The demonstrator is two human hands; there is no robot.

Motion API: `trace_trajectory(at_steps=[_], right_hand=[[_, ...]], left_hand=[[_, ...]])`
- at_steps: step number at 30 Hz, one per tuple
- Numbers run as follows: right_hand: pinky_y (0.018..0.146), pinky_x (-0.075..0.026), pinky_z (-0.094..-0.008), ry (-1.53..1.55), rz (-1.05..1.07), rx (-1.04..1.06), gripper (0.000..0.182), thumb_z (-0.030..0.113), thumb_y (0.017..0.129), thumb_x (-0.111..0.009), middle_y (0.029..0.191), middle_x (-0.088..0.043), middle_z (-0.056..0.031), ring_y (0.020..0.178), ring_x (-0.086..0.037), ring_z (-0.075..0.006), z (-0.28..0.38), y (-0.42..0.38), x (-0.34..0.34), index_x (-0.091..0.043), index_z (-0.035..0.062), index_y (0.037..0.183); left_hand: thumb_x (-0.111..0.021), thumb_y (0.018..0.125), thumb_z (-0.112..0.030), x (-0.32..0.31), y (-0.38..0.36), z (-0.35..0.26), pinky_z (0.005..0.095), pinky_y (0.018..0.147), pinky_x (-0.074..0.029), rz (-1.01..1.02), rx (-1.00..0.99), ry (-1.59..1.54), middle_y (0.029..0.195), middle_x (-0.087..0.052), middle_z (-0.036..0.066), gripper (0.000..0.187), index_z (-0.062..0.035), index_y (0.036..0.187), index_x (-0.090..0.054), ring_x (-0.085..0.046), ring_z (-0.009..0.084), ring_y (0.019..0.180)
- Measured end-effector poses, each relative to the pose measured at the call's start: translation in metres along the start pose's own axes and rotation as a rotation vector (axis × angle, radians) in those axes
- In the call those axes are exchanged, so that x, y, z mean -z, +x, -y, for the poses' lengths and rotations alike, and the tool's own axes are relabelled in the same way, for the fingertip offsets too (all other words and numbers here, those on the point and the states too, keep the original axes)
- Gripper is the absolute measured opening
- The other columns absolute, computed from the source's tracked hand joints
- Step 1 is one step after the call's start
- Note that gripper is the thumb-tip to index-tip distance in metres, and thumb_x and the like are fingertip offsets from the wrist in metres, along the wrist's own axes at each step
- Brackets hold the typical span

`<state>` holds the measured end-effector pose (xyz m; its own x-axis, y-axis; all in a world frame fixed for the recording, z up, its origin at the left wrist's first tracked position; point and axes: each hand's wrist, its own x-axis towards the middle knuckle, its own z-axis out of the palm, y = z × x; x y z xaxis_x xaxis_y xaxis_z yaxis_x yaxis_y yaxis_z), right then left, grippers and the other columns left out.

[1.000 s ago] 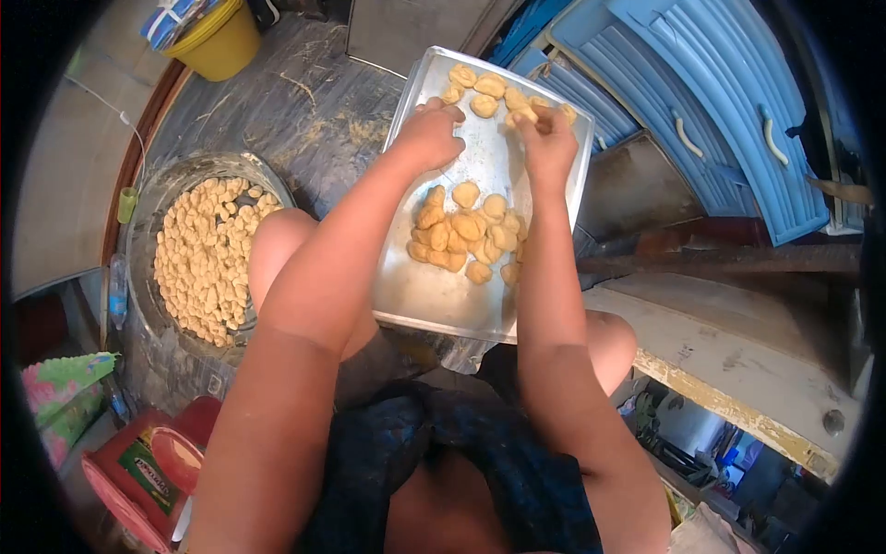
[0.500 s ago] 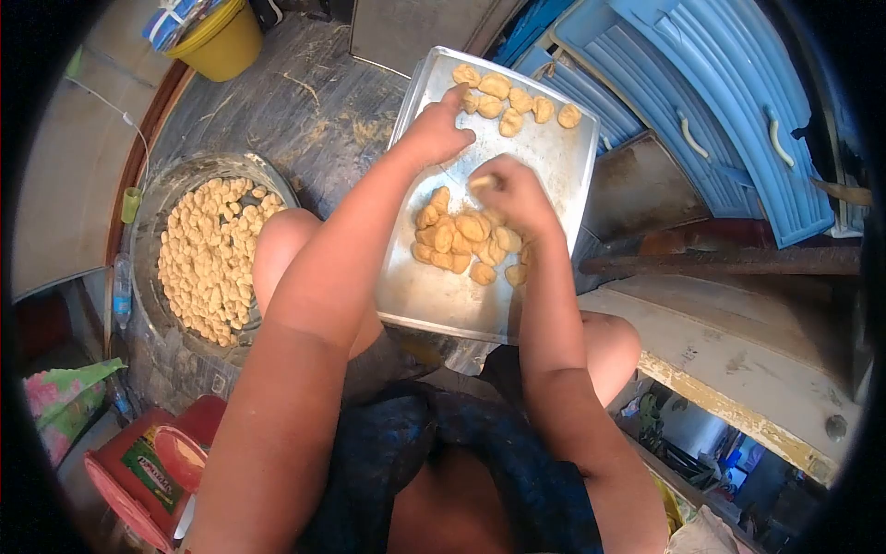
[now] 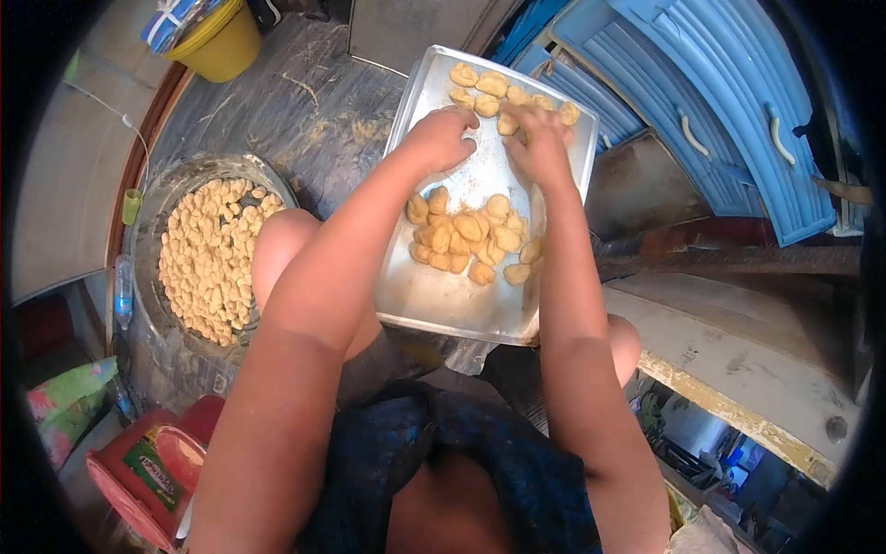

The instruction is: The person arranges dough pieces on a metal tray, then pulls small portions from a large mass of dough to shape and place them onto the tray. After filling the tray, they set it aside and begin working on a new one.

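Observation:
A metal baking tray (image 3: 443, 309) rests across my lap. Rounded tan dough pieces (image 3: 485, 106) lie in rows along its far end, and a loose heap of similar dough pieces (image 3: 459, 235) sits nearer to me. My left hand (image 3: 439, 140) is over the tray's left side, thumb and fingers apart, beside the rows with nothing visible in it. At the rows' right part, my right hand (image 3: 543, 148) has its fingers curled down over the pieces. Blur and the hand itself hide whatever is under those fingers.
To the left, a wide round basin (image 3: 281, 175) full of smaller dough pieces stands on the floor by my knee. A yellow bucket (image 3: 221, 46) is at the far left, blue drawers (image 3: 720, 102) at the far right. A wooden ledge (image 3: 738, 369) runs along my right, red containers (image 3: 138, 471) lower left.
My right hand has moved from above the heap, where it pinched a dough piece, up to the rows at the far end. My left hand has drawn back slightly from the rows.

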<state>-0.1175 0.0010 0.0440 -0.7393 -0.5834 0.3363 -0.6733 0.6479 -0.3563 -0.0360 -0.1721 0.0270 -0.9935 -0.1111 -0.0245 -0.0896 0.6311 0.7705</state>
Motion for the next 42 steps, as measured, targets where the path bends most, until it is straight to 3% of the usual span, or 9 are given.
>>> trace_trajectory(at_steps=[9,13,15,18,21,27,30,34,42], right_hand=[[0.090,-0.029,-0.0360,-0.127,-0.017,-0.289,0.030,0.029,0.071,-0.071,0.094,-0.062,-0.0088,0.098,-0.049,-0.0248,0.004,0.009,-0.017,-0.066,0.0077,0.092],[0.085,-0.036,-0.0353,-0.215,-0.118,-0.110,0.032,0.030,0.071,-0.072,0.090,-0.061,-0.0115,0.093,-0.053,-0.0269,0.007,0.006,0.001,-0.065,0.0061,0.091],[0.076,-0.043,-0.0357,0.178,0.044,-0.372,0.037,0.030,0.070,-0.072,0.088,-0.061,-0.0133,0.085,-0.056,-0.0274,0.001,-0.009,0.020,-0.064,0.0037,0.095],[0.068,-0.046,-0.0341,0.355,0.526,-0.353,0.043,0.028,0.070,-0.073,0.084,-0.060,-0.0120,0.076,-0.057,-0.0256,0.014,-0.052,0.029,-0.061,0.0006,0.101],[0.069,-0.046,-0.0317,0.483,0.582,-0.326,0.043,0.024,0.070,-0.073,0.079,-0.060,-0.0099,0.074,-0.056,-0.0210,0.008,-0.063,0.020,-0.060,0.0013,0.105],[0.067,-0.047,-0.0306,0.505,-0.353,-0.565,0.027,0.015,0.070,-0.071,0.080,-0.061,-0.0096,0.069,-0.057,-0.0188,-0.032,-0.030,0.017,-0.066,0.0060,0.095],[0.070,-0.048,-0.0302,0.040,-0.310,-0.338,0.026,0.012,0.072,-0.071,0.086,-0.062,-0.0076,0.071,-0.059,-0.0187,-0.058,-0.026,-0.011,-0.065,0.0036,0.097],[0.080,-0.045,-0.0369,0.078,-0.231,-0.198,0.032,0.019,0.072,-0.070,0.105,-0.057,-0.0129,0.094,-0.055,-0.0283,-0.059,-0.019,-0.002,-0.065,0.0101,0.103],[0.098,-0.027,-0.0439,-0.049,-0.107,-0.302,0.048,0.026,0.070,-0.071,0.119,-0.047,-0.0119,0.112,-0.043,-0.0298,-0.043,-0.021,-0.009,-0.056,0.0149,0.115]], left_hand=[[-0.062,0.073,-0.014,0.004,-0.001,-0.002,0.0352,0.086,-0.046,0.035,0.006,0.010,0.104,-0.060,0.018,0.035,-0.0023,0.106,-0.060,-0.059,0.0305,0.096],[-0.062,0.074,-0.014,0.004,-0.004,-0.004,0.0354,0.082,-0.047,-0.003,-0.048,0.021,0.098,-0.062,0.018,0.030,-0.0016,0.100,-0.062,-0.060,0.0305,0.090],[-0.063,0.073,-0.016,0.011,-0.002,-0.006,0.0357,0.075,-0.048,0.139,0.036,0.071,0.091,-0.064,0.016,0.024,-0.0008,0.091,-0.063,-0.061,0.0298,0.085],[-0.065,0.071,-0.022,0.009,-0.002,-0.003,0.0363,0.070,-0.048,0.264,0.030,0.117,0.081,-0.065,0.015,0.025,-0.0005,0.084,-0.063,-0.062,0.0291,0.080],[-0.068,0.068,-0.027,0.012,-0.007,-0.013,0.0367,0.069,-0.048,0.564,0.132,0.300,0.080,-0.065,0.015,0.031,-0.0007,0.084,-0.063,-0.062,0.0289,0.079],[-0.069,0.064,-0.016,0.021,-0.020,-0.012,0.0372,0.066,-0.052,0.705,0.194,0.414,0.084,-0.067,0.016,0.024,-0.0002,0.082,-0.068,-0.065,0.0286,0.074],[-0.071,0.062,-0.009,0.006,-0.018,0.006,0.0376,0.064,-0.052,0.729,0.118,0.464,0.084,-0.067,0.016,0.023,0.0010,0.082,-0.068,-0.065,0.0287,0.074],[-0.071,0.057,-0.010,0.006,-0.014,0.005,0.0374,0.065,-0.049,0.749,0.115,0.509,0.084,-0.065,0.013,0.034,-0.0057,0.090,-0.062,-0.062,0.0293,0.079],[-0.071,0.062,-0.015,0.014,-0.030,-0.019,0.0377,0.073,-0.047,0.702,0.009,0.386,0.086,-0.063,0.015,0.040,-0.0068,0.098,-0.055,-0.060,0.0309,0.087]])
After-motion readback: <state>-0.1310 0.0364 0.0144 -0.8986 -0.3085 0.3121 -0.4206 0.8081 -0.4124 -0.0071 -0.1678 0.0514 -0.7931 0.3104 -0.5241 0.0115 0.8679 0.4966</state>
